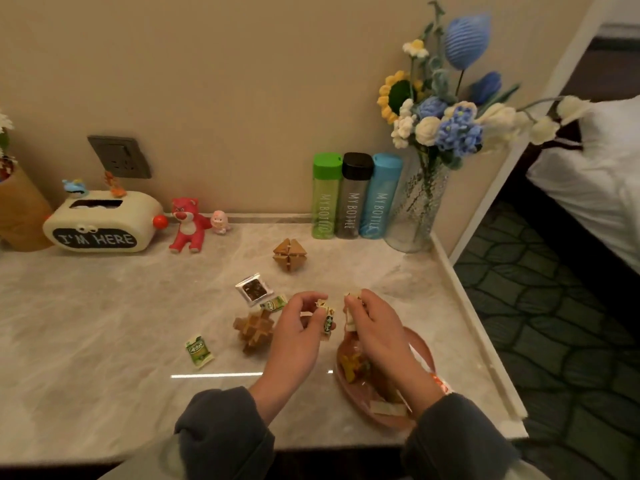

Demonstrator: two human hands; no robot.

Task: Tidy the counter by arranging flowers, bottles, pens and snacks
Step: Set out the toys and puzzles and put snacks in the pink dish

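My left hand (298,330) pinches a small green-and-white snack packet (328,318) above the marble counter (104,323). My right hand (375,327) grips a pale snack packet (350,315) over a pink plate (377,415) that holds several snacks. More packets lie loose: a green one (199,351), another green one (274,303) and a dark square one (254,288). Three bottles, green (325,195), black (355,195) and blue (381,195), stand against the wall beside a glass vase (419,209) of knitted flowers (450,116).
Two wooden puzzles sit near my hands, one (254,329) left of the left hand, one (289,254) farther back. A tissue box (100,221), a red bear toy (188,225) and a small pink figure (220,222) line the back left. The counter's right edge (485,323) drops to carpet.
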